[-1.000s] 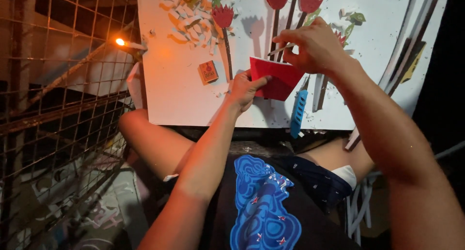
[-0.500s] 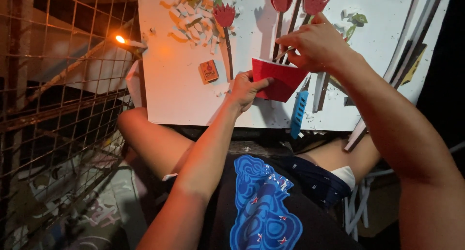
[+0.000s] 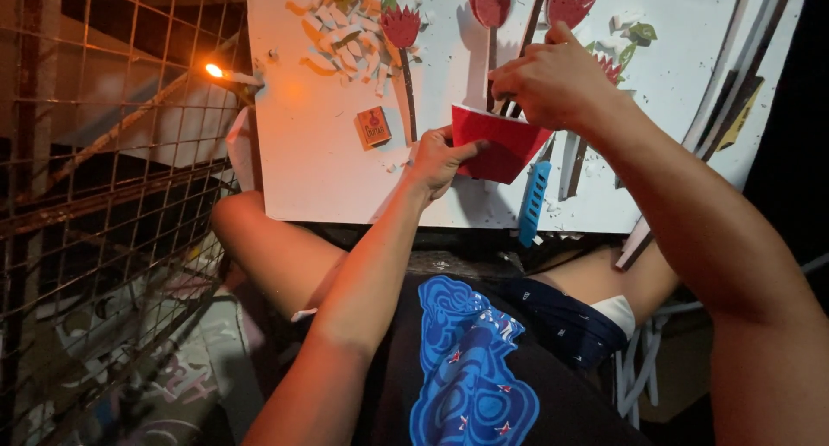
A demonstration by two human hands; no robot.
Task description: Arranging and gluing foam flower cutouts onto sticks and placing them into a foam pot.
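Note:
My left hand grips the left side of a red paper pot shape, pressing it against a white board that lies in front of my knees. My right hand is closed over the pot's top rim, fingers pinched on thin dark flower stems there. Red paper flowers on dark stems rise above the pot; one more red flower stands to the left among white and green paper scraps.
A small orange box lies on the board left of the pot. A blue comb-like strip rests at the board's near edge. A wire mesh fence fills the left side, with a lit light behind it. Dark strips lean at right.
Both hands and the red pot have stayed almost in place; the view shifted slightly and my right hand settled a bit lower onto the pot's rim.

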